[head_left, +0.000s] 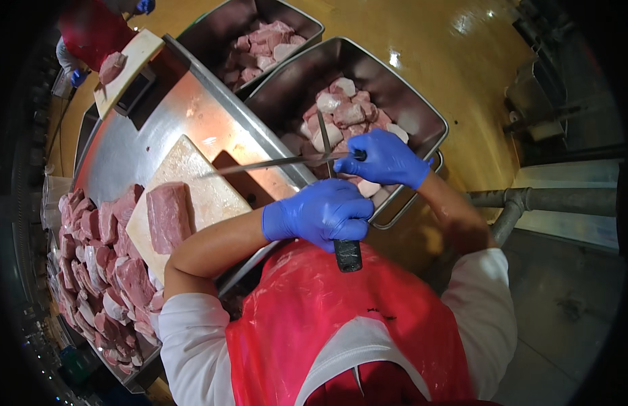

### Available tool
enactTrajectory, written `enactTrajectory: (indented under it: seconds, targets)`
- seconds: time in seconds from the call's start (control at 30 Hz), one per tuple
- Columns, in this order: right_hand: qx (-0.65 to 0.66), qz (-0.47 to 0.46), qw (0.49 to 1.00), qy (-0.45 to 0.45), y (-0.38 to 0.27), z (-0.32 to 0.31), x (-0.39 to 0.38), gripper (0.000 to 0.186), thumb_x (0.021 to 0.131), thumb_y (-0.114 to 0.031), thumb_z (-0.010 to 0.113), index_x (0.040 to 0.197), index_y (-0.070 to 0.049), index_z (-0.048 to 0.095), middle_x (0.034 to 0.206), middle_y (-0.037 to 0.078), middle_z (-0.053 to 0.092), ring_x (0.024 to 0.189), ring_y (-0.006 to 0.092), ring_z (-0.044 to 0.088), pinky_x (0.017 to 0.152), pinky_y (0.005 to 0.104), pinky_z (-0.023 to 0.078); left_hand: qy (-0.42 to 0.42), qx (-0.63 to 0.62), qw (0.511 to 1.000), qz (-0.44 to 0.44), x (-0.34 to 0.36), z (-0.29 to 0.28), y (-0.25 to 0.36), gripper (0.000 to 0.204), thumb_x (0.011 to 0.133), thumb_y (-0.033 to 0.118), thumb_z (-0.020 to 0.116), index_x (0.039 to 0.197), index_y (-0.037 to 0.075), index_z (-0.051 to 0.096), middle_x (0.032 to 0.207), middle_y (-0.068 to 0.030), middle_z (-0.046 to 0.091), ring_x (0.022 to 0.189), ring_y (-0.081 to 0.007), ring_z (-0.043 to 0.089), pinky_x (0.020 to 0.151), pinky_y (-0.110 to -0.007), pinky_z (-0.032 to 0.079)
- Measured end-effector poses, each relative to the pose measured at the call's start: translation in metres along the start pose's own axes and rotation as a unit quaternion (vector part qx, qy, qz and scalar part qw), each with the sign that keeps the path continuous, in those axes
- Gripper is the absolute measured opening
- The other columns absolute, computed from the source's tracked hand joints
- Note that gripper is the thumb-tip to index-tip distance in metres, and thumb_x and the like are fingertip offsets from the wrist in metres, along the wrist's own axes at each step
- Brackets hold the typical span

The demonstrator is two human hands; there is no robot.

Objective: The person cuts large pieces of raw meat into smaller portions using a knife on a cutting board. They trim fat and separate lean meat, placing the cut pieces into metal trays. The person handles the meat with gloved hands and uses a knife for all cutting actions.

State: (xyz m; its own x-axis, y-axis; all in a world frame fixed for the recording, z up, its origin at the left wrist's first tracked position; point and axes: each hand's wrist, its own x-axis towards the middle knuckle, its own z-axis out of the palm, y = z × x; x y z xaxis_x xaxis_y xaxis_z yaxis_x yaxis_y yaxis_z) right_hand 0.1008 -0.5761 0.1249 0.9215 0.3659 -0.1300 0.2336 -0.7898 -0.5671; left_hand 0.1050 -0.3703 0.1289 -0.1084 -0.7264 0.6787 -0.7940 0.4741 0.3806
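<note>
Both my hands wear blue gloves. My left hand (319, 211) is closed round the black handle (348, 257) of a sharpening steel, whose thin rod (323, 132) points away from me over a meat tub. In my right hand (387, 160) is a knife, its long blade (266, 164) reaching left and crossing the rod; whether the two touch I cannot tell. Beyond the blade's tip, a white cutting board (209, 193) carries a pink slab of meat (168, 218). My left forearm passes over the board's near corner.
Many meat pieces (111, 271) are heaped on the steel table (124, 166) at left. Two metal tubs of cut meat stand beyond: the nearer tub (429, 111) and a farther tub (307, 17). Another person (94, 30) is at a second board (148, 51), far left. Pipes (551, 201) run at right.
</note>
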Motion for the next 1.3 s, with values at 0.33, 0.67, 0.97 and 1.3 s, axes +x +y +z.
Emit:
enactTrajectory:
  seconds: [0.33,0.67,0.97,1.3]
  targets:
    - [-0.202,0.287,0.936,-0.030,0.129,-0.029,-0.062,0.080,0.089,-0.077,0.049,0.074,-0.002,0.073,0.074,0.022,0.069,0.074,0.0412,0.069,0.068,0.0492,0.055,-0.015,0.009,0.999,-0.030,-0.002,-0.030,0.002,0.041,0.055,0.034,0.076,0.083,0.017,0.052,0.082,-0.0053,0.049,0.064,-0.0302,0.057,0.055,-0.045,0.046]
    - [-0.094,0.273,0.950,0.121,0.033,0.019,-0.034,0.074,0.080,-0.073,0.065,0.099,-0.001,0.070,0.091,0.024,0.070,0.087,0.0416,0.069,0.074,0.0491,0.054,0.014,-0.038,0.987,-0.155,0.008,-0.057,0.001,0.036,0.060,0.031,0.075,0.085,0.010,0.058,0.081,-0.0089,0.053,0.067,-0.0342,0.058,0.059,-0.045,0.045]
    - [0.287,0.453,0.839,0.094,0.120,0.067,-0.086,0.079,0.095,-0.076,0.041,0.064,-0.005,0.055,0.049,0.002,0.044,0.039,0.0149,0.045,0.040,0.0314,0.042,-0.325,0.098,0.877,-0.339,-0.185,0.045,-0.069,0.020,0.070,0.017,0.071,0.090,0.013,0.072,0.078,-0.0119,0.070,0.080,-0.0368,0.071,0.068,-0.050,0.054]
    - [0.362,0.142,0.921,-0.039,-0.074,0.136,0.044,0.023,0.104,-0.028,0.057,0.092,-0.008,0.057,0.061,0.003,0.053,0.046,0.0113,0.052,0.042,0.0268,0.040,0.249,0.060,0.782,-0.569,-0.186,-0.017,0.139,0.036,0.083,0.019,0.063,0.117,0.008,0.069,0.113,-0.0184,0.064,0.103,-0.0374,0.064,0.094,-0.044,0.051]
